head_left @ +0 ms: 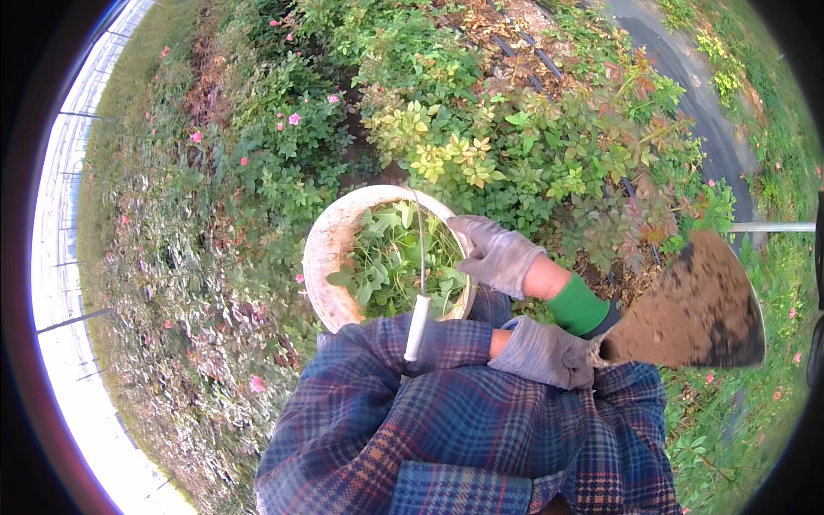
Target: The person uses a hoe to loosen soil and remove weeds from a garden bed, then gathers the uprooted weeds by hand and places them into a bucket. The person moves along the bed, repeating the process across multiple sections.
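Note:
My right hand point(499, 252), in a grey knit glove with a green cuff point(579, 306) behind it, is at the right rim of a white plastic bucket point(328, 257). Its fingers and thumb are apart, with the tips over the rim. Green weeds point(393, 257) with leaves and thin stems lie inside the bucket. The bucket's wire handle has a white grip point(417, 329), which lies over my left plaid sleeve. Crossed below the right arm, my gloved left hand point(547, 354) is closed around a soil-caked hoe head point(695, 309) near its socket.
Rose bushes point(450, 154) with green and reddish leaves stand ahead, and pink flowers point(294, 119) dot those on the left. Black drip hoses point(534, 51) run along the bed. Black ground sheet point(714, 141) curves along the right, where a metal rod point(782, 227) juts in.

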`<state>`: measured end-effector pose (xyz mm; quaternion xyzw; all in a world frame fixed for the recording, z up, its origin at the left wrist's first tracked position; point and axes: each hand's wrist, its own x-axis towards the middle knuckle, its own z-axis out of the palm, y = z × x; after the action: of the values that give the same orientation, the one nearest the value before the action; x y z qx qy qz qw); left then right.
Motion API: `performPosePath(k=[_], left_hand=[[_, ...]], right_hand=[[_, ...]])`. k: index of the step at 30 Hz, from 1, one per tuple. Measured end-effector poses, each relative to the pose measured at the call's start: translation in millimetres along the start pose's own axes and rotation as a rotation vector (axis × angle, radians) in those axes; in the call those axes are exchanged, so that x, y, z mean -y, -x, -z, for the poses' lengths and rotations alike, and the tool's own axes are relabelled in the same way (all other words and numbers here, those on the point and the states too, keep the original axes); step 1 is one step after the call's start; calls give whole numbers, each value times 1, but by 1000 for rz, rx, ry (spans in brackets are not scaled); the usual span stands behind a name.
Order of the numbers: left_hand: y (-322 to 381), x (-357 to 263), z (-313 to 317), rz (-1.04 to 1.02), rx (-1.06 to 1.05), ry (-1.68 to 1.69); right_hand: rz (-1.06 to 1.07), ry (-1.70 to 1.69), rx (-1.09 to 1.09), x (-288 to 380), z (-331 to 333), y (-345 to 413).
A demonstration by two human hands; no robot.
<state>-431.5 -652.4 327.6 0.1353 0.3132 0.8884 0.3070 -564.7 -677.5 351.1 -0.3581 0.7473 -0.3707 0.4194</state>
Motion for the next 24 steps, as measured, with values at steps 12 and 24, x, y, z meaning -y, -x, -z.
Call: performPosePath(k=[12,24], left_hand=[[-29,-84,15,-30,-499,174],[8,-13,40,817,-277,-1215]], right_hand=[[-616,68,-279,-33,-12,202],[-816,-246,-1186,-102,-82,347]])
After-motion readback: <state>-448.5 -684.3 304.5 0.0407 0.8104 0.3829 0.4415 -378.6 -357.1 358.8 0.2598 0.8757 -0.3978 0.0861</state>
